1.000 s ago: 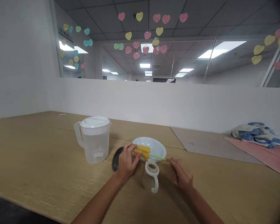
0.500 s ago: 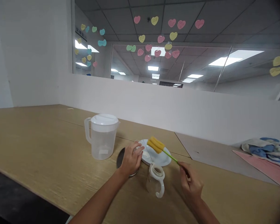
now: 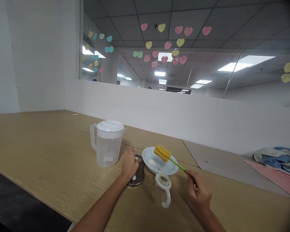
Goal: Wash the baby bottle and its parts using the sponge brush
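My right hand [image 3: 200, 192] grips the green handle of a sponge brush [image 3: 162, 153], its yellow head hanging over a pale blue bowl [image 3: 169, 170]. A small round white piece [image 3: 152, 162] lies in that bowl. My left hand [image 3: 130, 164] is over a dark, shiny metal tray [image 3: 139, 175], fingers curled; a bit of something clear or shiny shows by the fingertips, too small to name. A small white knob-like piece [image 3: 134, 178] rests on the tray. Between my hands stands a clear glass pot [image 3: 159, 195] with a white collar and handle [image 3: 168, 196].
A lidded translucent plastic pitcher [image 3: 108, 145] stands left of the tray. At the far right lie a bundled blue and white cloth [image 3: 279, 158] and a pink sheet [image 3: 273, 175]. A white wall [image 3: 147, 108] borders the table's back.
My left hand has moved left, from beside the bowl to over the metal tray, uncovering the white piece in the bowl. The right hand holds the brush in nearly the same place.
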Action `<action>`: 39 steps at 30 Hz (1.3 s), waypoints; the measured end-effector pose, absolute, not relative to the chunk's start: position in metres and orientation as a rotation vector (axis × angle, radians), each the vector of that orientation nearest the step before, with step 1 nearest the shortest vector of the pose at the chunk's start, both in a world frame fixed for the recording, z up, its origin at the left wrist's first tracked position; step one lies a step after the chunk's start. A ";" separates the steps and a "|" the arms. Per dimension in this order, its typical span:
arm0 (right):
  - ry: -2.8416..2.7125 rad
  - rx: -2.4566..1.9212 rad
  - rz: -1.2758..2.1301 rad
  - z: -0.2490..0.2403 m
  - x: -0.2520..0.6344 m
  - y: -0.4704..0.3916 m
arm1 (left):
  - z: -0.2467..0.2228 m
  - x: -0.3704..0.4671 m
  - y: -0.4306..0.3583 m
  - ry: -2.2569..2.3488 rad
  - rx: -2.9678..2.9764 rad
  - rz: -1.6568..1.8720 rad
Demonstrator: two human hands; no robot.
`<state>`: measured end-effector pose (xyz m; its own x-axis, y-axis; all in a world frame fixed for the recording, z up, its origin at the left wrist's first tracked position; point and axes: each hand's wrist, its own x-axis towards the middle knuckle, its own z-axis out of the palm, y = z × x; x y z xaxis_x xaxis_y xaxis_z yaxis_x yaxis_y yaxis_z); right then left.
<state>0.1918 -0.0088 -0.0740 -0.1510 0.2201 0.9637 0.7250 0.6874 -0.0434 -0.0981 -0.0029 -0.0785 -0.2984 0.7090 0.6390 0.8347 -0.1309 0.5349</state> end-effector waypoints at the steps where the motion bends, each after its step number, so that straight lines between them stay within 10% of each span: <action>1: -1.710 -0.767 -0.531 -0.074 0.192 -0.009 | -0.081 -0.099 -0.001 -2.006 -1.799 -1.390; 18: -1.741 -0.774 -0.513 -0.073 0.191 -0.007 | -0.084 -0.102 -0.002 -2.122 -1.772 -1.136; 30: -1.647 -0.853 -0.425 -0.067 0.190 -0.011 | -0.055 -0.083 -0.005 -1.690 -2.038 -1.665; 39: -1.457 -1.074 -0.105 -0.071 0.193 -0.008 | -0.028 -0.027 0.035 -1.600 -2.983 -0.879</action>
<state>0.1934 -0.0083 -0.0714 0.1954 0.5341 0.8226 0.6462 0.5608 -0.5176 -0.0270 0.0348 -0.0277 0.4721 0.8435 0.2560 0.6684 -0.5319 0.5199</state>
